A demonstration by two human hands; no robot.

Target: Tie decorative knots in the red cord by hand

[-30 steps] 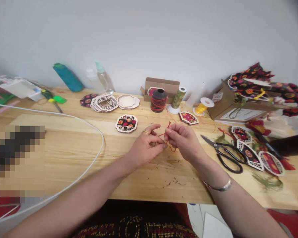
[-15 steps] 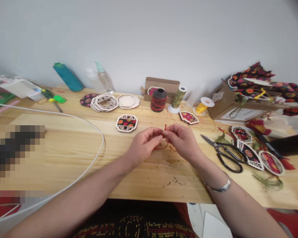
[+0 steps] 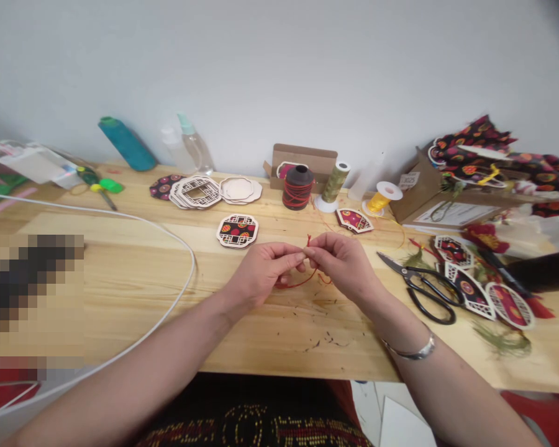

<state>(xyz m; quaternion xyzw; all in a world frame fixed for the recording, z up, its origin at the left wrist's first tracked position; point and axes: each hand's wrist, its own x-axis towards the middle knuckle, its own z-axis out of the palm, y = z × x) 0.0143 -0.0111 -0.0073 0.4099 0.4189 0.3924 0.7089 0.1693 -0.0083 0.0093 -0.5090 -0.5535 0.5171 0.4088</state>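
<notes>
A red cord point(image 3: 302, 283) runs between my two hands just above the table and hangs in a loop below them. My left hand point(image 3: 271, 268) pinches it between thumb and forefinger. Fingertips touching the left ones, my right hand point(image 3: 338, 261) is also closed on the cord, and a short knotted end sticks up above its thumb. Part of the cord is hidden by the fingers. Beyond the left hand lies a framed patterned fabric piece point(image 3: 237, 231). Black-handled scissors point(image 3: 422, 284) rest to the right of my right hand.
Along the wall stand a red-cord spool point(image 3: 298, 187), a green thread cone point(image 3: 337, 186) and a yellow spool point(image 3: 382, 197). Cut wooden frames point(image 3: 200, 191) are stacked at back left. A cardboard box point(image 3: 419, 192) stands at right. A white cable point(image 3: 186, 248) curves across the left.
My left hand has shifted slightly left, its thumb and forefinger now meeting the right fingertips. The red cord loop reaches further left below the hands.
</notes>
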